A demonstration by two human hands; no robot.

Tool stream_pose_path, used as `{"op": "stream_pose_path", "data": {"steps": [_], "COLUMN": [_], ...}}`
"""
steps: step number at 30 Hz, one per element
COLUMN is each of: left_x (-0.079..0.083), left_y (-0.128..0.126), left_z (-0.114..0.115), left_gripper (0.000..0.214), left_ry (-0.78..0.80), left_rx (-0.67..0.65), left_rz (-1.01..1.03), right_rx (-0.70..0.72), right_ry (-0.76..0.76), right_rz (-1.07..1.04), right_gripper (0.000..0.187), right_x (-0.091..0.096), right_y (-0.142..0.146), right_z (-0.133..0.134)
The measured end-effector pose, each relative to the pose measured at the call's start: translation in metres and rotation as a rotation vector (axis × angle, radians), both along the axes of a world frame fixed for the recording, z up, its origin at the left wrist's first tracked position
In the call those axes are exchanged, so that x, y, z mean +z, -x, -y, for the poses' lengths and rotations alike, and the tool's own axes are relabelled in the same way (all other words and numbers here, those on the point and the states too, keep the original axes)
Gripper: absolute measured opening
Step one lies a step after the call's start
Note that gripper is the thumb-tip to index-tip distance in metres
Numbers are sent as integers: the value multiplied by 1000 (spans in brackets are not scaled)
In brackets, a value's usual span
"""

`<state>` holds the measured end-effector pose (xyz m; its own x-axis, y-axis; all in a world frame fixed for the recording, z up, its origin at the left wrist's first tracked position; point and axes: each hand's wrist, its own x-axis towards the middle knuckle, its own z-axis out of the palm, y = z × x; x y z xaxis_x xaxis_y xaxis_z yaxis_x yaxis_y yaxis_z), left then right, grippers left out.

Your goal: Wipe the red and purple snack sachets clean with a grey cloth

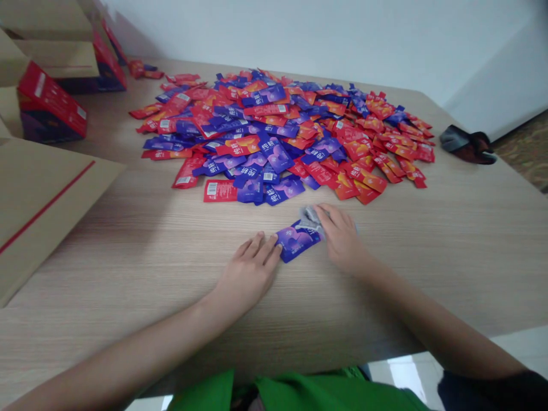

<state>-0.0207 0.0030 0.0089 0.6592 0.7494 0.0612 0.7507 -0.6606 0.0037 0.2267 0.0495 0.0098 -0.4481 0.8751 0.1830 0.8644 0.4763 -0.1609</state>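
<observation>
A purple sachet [295, 244] lies flat on the table in front of me. My left hand [250, 268] rests with its fingers stretched out, the tips on the sachet's left end. In my right hand [342, 235] a crumpled grey cloth [309, 217] is gripped and pressed on the sachet's right end, hiding part of its print. Just beyond my hands spreads a wide heap of red and purple sachets [274, 153], many overlapping.
Open cardboard boxes with red and purple printed sides [51, 108] stand at the left, one flap [55, 200] reaching over the table [149, 274]. A dark object with a strap-like loop [466, 145] lies at the right edge. A white wall [342, 40] rises behind.
</observation>
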Motion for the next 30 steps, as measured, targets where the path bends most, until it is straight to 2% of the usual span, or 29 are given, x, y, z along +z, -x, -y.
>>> {"op": "stream_pose_path", "data": {"steps": [3, 5, 7, 10, 12, 14, 17, 19, 21, 23, 26, 28, 30], "left_x": [0, 0, 1, 1, 1, 2, 3, 3, 2, 2, 5, 13, 23], "left_y": [-2, -3, -4, -3, -4, -5, -6, -7, -7, -6, -5, -6, -8], "left_z": [1, 1, 1, 1, 0, 0, -1, -1, 0, 0, -2, -7, -18], "left_gripper": [37, 37, 40, 44, 44, 45, 45, 42, 42, 45, 50, 48, 37], "left_ry": [25, 44, 44, 42, 45, 41, 31, 35, 45, 55, 76, 105, 148], "left_rx": [8, 19, 20, 15, 16, 14, 10, 20, 32, 37, 39, 47, 65], "left_rz": [17, 14, 6, -3, -12, -18, -10, -3, -3, -9, -15, 5, 32], "right_rx": [173, 275, 254, 72, -2, -26, 85, 239, 294, 188, -4, -57, -76], "right_ry": [6, 24, 30, 33, 42, 31, 15, 22, 24, 10, 3, -3, -10], "right_rz": [-6, 39, 71, 83, 77, 61, 45, 59, 86, 114, 129, 70, -57], "right_gripper": [64, 58, 57, 61, 61, 61, 61, 59, 58, 58, 60, 61, 60], "right_x": [2, -3, -9, -12, -8, -1, 6, 5, -1, -7, -12, -12, -10], "right_y": [42, 56, 49, 16, -3, -6, 17, 35, 39, 27, -9, -28, -38], "right_z": [9, 12, 9, -4, -12, -14, -4, 5, 9, 5, -7, -14, -16]}}
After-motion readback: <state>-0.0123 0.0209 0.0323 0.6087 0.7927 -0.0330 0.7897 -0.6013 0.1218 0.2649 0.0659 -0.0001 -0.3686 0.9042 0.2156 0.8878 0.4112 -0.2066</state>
